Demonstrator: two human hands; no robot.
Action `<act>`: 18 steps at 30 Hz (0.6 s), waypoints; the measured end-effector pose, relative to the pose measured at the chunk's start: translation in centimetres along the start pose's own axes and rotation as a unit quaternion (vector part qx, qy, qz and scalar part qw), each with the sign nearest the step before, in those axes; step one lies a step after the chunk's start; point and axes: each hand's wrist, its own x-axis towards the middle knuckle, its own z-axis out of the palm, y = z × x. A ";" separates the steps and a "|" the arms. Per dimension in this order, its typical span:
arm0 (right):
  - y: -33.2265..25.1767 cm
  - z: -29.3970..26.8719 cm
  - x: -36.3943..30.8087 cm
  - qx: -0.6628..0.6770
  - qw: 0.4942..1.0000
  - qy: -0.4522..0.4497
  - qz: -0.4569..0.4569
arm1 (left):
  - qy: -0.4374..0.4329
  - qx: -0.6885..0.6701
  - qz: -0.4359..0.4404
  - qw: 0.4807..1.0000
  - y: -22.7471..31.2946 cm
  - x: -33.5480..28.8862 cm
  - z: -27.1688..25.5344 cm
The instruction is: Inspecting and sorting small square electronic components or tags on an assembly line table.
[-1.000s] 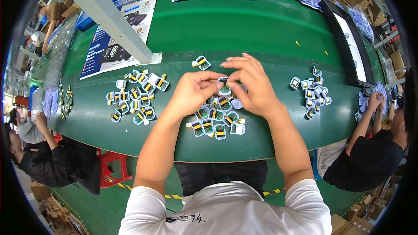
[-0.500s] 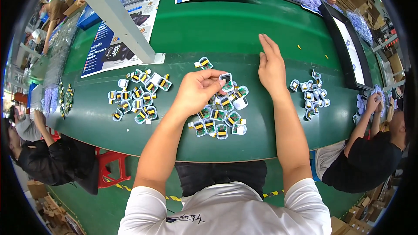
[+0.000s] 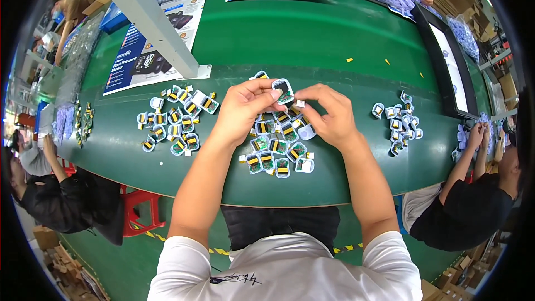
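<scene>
Dial: the middle cluster [image 3: 277, 149] of small boards in pale cases sits at the centre, with twelve pointing to the table's far side.
Left hand [image 3: 243, 106]: toward eleven o'clock, thumb and forefinger pinching a module, the other fingers curled beneath.
Module [image 3: 283, 91]: at twelve, raised above the cluster and tilted — a pale rim around a dark rectangle, with green circuit board near its lower end.
Right hand [image 3: 332, 114]: at two o'clock, thumb and forefinger tips brought together on a small white tab, remaining fingers bent and bunched.
White tab [image 3: 300, 103]: just beside the module, at its four o'clock; whether the two are joined, I cannot tell.
Lone unit [image 3: 260, 75]: just short of twelve, partly hidden behind the left hand.
Left pile [image 3: 175, 124]: between nine and ten, similar units lying loosely, some touching.
Right pile [image 3: 402, 124]: between two and three, more such units, well apart from the cluster.
Yellow scraps [image 3: 350, 60]: three, scattered between one and two on the green table [image 3: 329, 187].
Far edges: a grey post [image 3: 150, 22] and printed sheet [image 3: 125, 69] near ten; a black-framed panel [image 3: 447, 58] at two.
Co-workers: one seated past three [image 3: 468, 203], another past eight [image 3: 67, 203] — a red stool [image 3: 139, 212] at eight.
</scene>
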 end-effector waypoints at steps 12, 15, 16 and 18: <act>-1.3 0.7 0.1 0.123 0.989 -0.055 0.065 | -0.020 0.156 0.062 0.986 -1.2 0.3 -0.7; -1.4 1.0 -0.1 0.149 0.982 -0.056 0.104 | -0.025 0.158 0.026 0.987 -0.5 0.0 0.2; -1.6 1.0 -0.1 0.156 0.978 -0.057 0.123 | -0.023 0.157 0.026 0.987 -0.5 -0.1 0.2; -1.4 1.2 -0.2 0.133 0.982 -0.057 0.119 | -0.034 0.153 0.046 0.987 -0.6 -0.3 0.3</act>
